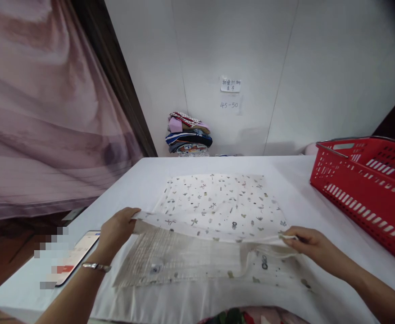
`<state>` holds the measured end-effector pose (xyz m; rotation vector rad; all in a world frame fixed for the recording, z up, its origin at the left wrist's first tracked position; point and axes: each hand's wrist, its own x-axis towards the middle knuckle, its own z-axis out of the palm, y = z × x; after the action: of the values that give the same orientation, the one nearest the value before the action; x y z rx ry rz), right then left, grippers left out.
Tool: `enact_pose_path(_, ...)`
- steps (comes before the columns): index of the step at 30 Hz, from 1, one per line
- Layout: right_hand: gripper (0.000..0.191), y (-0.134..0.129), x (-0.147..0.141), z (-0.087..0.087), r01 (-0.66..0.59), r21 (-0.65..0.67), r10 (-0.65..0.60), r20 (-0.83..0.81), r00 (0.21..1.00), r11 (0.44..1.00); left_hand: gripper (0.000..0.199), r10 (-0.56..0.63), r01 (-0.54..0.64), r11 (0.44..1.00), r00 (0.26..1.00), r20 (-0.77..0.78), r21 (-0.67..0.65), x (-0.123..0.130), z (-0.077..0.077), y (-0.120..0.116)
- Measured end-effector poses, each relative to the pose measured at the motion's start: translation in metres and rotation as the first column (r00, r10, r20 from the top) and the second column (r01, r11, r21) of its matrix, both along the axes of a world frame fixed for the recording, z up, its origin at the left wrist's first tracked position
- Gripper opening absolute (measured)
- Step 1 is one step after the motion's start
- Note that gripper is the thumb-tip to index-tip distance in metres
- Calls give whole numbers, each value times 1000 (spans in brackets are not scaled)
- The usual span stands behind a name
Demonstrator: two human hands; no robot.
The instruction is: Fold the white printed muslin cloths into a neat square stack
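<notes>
A white cloth [217, 198] printed with small plant-like and other dark motifs lies across the white table. My left hand [119, 227] pinches its folded edge on the left, and my right hand [306, 243] grips the same edge on the right. Between my hands this edge is raised and stretched, sagging a little in the middle. Below it shows the paler underside of the cloth, finely textured, with a small white label near its lower left. The far part lies flat, with a few slight wrinkles.
A red perforated plastic basket [362, 198] stands on the table [285, 175] at the right. A phone [79, 252] lies by my left forearm. Folded fabrics [188, 135] are stacked beyond the far edge, below paper notes [230, 85] on the wall. A pink curtain [48, 112] hangs left.
</notes>
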<state>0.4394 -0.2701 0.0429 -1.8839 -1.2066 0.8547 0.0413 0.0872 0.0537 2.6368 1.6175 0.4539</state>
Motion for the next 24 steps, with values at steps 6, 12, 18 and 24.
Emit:
enact_pose_path(6, 24, -20, 5, -11, 21, -63, -15, 94, 995, 998, 42, -114, 117, 992, 992, -54, 53, -29, -29, -20)
enact_pose_path(12, 20, -34, 6, -43, -8, -207, 95, 415, 905, 978, 48, -201, 199, 974, 980, -7, -111, -54, -72, -57)
enact_pose_path(18, 22, -44, 21, -67, 82, -229, 57, 542, 838, 970, 45, -278, 279, 959, 960, 27, -41, -69, -87, -74)
enact_pose_path(24, 35, -46, 19, -47, 165, 229, -269, 562, 782, 959, 45, -208, 203, 973, 978, 33, 112, -66, -61, -72)
